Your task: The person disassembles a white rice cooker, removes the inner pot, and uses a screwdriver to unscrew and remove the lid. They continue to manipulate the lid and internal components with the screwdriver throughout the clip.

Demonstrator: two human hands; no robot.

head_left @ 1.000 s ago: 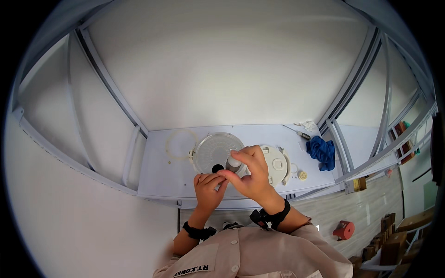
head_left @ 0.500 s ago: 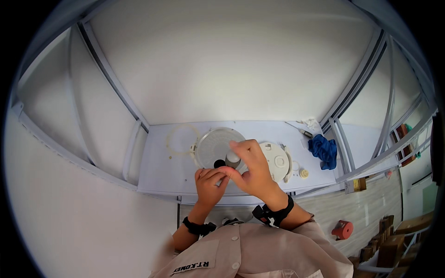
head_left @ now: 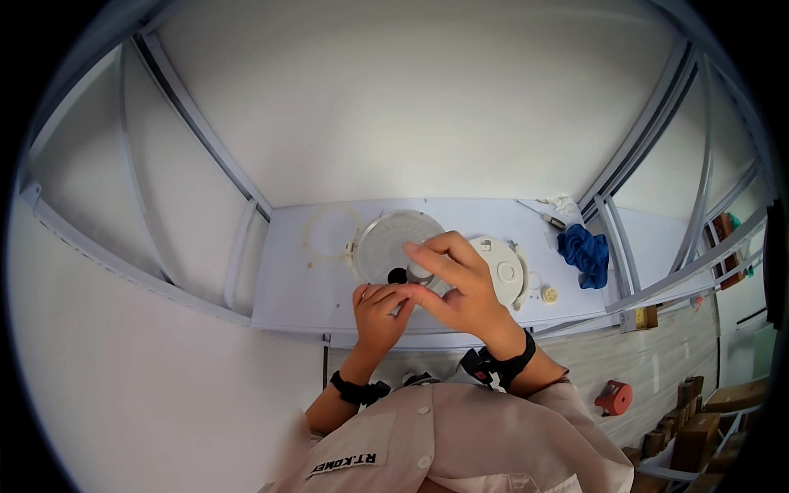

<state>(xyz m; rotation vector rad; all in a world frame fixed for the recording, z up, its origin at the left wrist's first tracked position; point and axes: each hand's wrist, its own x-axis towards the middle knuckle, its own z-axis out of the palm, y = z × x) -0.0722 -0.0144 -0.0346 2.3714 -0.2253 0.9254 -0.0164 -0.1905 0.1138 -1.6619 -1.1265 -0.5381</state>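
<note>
Held over a round translucent grey vessel (head_left: pixel 386 232) with a rim and side latch is a small grey cylinder (head_left: pixel 418 274) with a paler round end. My right hand (head_left: pixel 470 289) grips it, thumb and index finger arched around it. A round black piece (head_left: pixel 398 275) shows beside the cylinder, above the fingertips of my left hand (head_left: pixel 379 314). Those left fingers are curled together and meet my right thumb; what they pinch is hidden. To the right of the vessel lies a round white lid (head_left: pixel 507 269) with a raised circle, partly behind my right hand.
On the white table lie a pale ring (head_left: pixel 306 236) at left, and a small cream cap (head_left: pixel 549 294) at right. A blue cloth (head_left: pixel 585 256) and a screwdriver (head_left: pixel 555 223) occupy the right end. Metal posts frame the table; a red stool (head_left: pixel 614 398) stands on the floor.
The view has shifted slightly, so the table appears higher and further right. Both hands keep their hold close together; the right index finger has curled down nearer the grey cylinder.
</note>
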